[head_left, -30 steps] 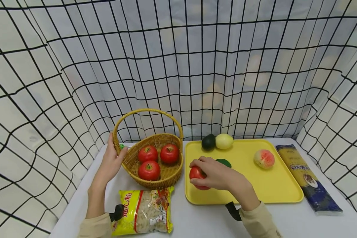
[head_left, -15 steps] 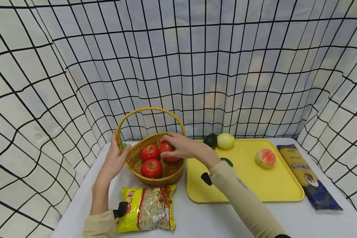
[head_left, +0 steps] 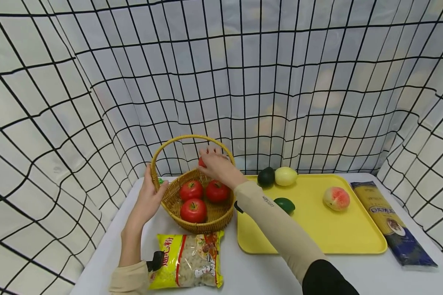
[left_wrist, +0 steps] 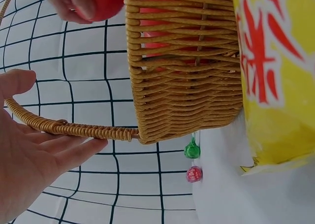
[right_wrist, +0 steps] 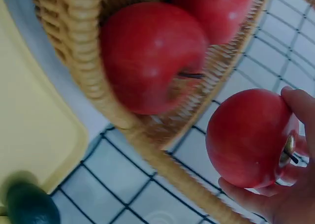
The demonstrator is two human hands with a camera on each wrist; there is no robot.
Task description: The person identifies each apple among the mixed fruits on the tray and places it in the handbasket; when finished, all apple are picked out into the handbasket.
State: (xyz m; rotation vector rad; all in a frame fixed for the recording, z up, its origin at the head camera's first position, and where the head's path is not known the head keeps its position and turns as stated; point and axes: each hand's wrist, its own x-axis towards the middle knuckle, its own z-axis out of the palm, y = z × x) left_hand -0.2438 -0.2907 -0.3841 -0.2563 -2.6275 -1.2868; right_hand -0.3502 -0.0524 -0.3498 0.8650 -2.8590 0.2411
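My right hand point(head_left: 219, 167) grips a red apple point(right_wrist: 248, 140) over the back of the wicker basket point(head_left: 218, 224), under its arched handle point(head_left: 192, 136). In the head view the hand covers most of that apple. Three more red apples lie inside, one at the back left point(head_left: 191, 190), another at the right point(head_left: 217, 191), and the last in front point(head_left: 193, 210). My left hand point(left_wrist: 34, 155) touches the left side of the handle with straight fingers, its thumb held apart from them.
A yellow tray point(head_left: 317, 241) at the right bears a peach point(head_left: 336, 198), a pale yellow lemon point(head_left: 286, 176), and two dark green fruits point(head_left: 266, 177). A yellow food bag point(head_left: 195, 262) lies before the basket. A blue-gold packet point(head_left: 393, 225) flanks the tray. Black netting stands behind.
My right hand has carried the apple from the tray leftward to the basket, then farther back and up over it. The left hand stays at the handle.
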